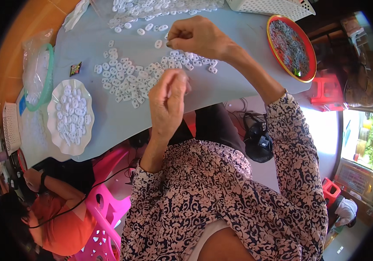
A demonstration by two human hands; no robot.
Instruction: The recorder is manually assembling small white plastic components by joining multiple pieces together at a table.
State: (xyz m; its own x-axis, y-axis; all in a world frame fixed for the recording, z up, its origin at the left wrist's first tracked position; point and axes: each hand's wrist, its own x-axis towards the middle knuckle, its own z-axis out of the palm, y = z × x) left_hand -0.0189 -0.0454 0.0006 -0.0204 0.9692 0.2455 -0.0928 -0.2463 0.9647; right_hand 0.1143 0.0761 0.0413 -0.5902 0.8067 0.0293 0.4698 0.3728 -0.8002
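Small white plastic pieces, oval with two holes, lie in a loose pile (129, 78) on the grey table (116, 117). My left hand (168, 102) is over the pile's near right side, fingers curled in and thumb pressed against them. Farther off, my right hand (199, 38) reaches in from the right with its fingers bent into a pinch above the table. Whatever either hand holds, if anything, is hidden by the fingers. A single white piece (158, 44) lies just left of my right fingertips, and more pieces (190, 58) are below that hand.
At left stands a scalloped white dish (86, 138) of similar pieces, beside a green-rimmed basket (50, 71) with plastic bags. A small dark packet (75, 68) lies nearby. A red bowl (312, 65) of thin grey bits is at right. Another person (60, 217) sits at lower left.
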